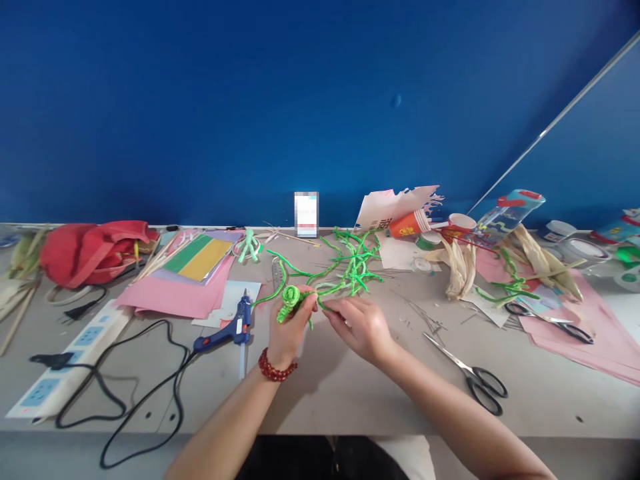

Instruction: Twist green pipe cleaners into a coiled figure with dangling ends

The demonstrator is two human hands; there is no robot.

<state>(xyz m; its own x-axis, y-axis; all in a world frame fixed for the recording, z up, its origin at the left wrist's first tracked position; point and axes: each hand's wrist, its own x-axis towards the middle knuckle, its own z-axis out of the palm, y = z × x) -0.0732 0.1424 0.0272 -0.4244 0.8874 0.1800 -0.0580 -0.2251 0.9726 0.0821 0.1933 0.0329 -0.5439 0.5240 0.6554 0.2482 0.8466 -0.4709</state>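
Coiled green pipe cleaners (290, 301) form a spiral bundle above the table, and my left hand (290, 330) is closed round it. My right hand (363, 327) is close beside it on the right, thumb and forefinger pinched on a green strand that leads from the bundle. A dark red bead bracelet (276, 367) circles my left wrist. Just beyond both hands lies a tangle of loose green pipe cleaners (360, 263), with single strands stretching left.
A blue glue gun (235, 327) with its black cable and a power strip (70, 363) lie left. Black-handled scissors (470, 373) lie right. Further back are pink paper (175, 293), a red bag (90, 253), a phone (307, 215), a paper cup (407, 225) and dried husks (459, 269).
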